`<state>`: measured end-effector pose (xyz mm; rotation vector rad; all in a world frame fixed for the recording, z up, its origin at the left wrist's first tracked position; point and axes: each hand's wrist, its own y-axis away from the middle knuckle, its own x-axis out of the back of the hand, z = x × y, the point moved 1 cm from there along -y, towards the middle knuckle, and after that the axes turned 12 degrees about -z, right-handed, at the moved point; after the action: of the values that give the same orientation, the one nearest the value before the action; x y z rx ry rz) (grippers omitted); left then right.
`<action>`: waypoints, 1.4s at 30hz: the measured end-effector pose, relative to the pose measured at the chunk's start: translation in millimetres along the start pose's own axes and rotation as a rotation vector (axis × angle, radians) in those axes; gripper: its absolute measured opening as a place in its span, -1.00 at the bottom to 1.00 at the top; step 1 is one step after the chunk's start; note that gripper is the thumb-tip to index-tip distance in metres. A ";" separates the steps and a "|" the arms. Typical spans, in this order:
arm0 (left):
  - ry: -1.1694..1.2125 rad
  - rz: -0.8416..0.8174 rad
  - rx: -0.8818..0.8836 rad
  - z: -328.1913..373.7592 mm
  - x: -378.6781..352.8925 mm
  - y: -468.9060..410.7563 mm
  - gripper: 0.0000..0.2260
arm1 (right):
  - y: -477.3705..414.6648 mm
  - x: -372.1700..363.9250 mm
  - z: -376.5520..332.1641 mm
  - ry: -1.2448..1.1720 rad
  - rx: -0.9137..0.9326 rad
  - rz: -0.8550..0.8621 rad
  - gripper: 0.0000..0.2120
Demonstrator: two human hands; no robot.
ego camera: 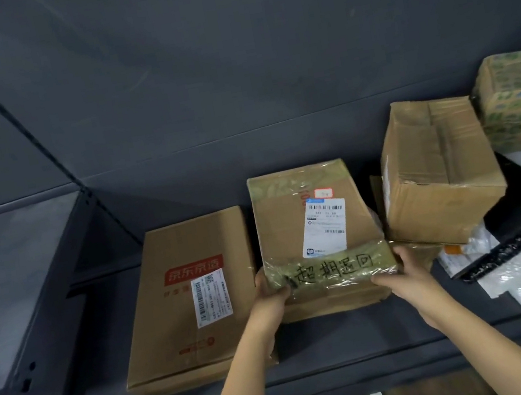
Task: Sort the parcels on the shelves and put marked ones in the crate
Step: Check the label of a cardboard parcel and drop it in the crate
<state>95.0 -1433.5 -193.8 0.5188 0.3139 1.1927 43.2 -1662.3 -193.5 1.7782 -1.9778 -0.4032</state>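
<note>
Both hands grip the marked parcel (318,229), a tape-wrapped cardboard box with black handwriting across its near edge and a white shipping label above it. The left hand (271,294) clamps its near-left corner, the right hand (401,271) its near-right corner. The parcel sits on the dark shelf (339,336), its near end possibly lifted, though the angle leaves that unclear. Left of the parcel lies a flat box with a red logo (189,297); right of it stands a taller carton (439,172).
</note>
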 end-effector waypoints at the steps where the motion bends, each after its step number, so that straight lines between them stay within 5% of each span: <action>1: 0.020 -0.009 -0.025 1.9 3.4 5.5 -0.44 | 5.3 -0.7 -5.5 0.012 0.035 0.006 -0.42; 13: 0.093 -0.111 -0.405 38.9 47.3 89.5 -0.58 | 79.5 -12.5 -57.0 -0.169 0.525 -0.063 -0.65; 17: 0.106 -0.196 -0.507 61.4 50.3 101.2 -0.56 | 79.6 -13.8 -80.4 -0.217 0.589 -0.065 -0.38; 19: 0.106 -0.217 -0.534 68.2 52.4 101.4 -0.57 | 80.1 -15.1 -91.8 -0.191 0.619 -0.041 -0.49; 22: 0.103 -0.180 -0.544 74.3 56.1 93.5 -0.57 | 89.6 -19.0 -100.8 -0.084 0.688 0.035 -0.58; 26: 0.192 -0.177 -0.520 77.5 57.6 82.1 -0.49 | 104.0 -31.8 -104.7 0.105 0.799 0.091 -0.24; 37: 0.271 -0.174 -0.414 81.0 60.2 83.3 -0.49 | 118.2 -38.3 -111.3 0.202 0.873 0.098 -0.50; 42: 0.158 -0.246 -0.606 98.3 59.0 114.2 -0.29 | 105.8 -20.6 -123.8 -0.257 0.763 -0.173 -0.31</action>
<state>73.0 -1368.3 -47.3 -0.1400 0.1317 1.0239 16.9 -1618.7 -37.4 2.4654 -2.3589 0.1120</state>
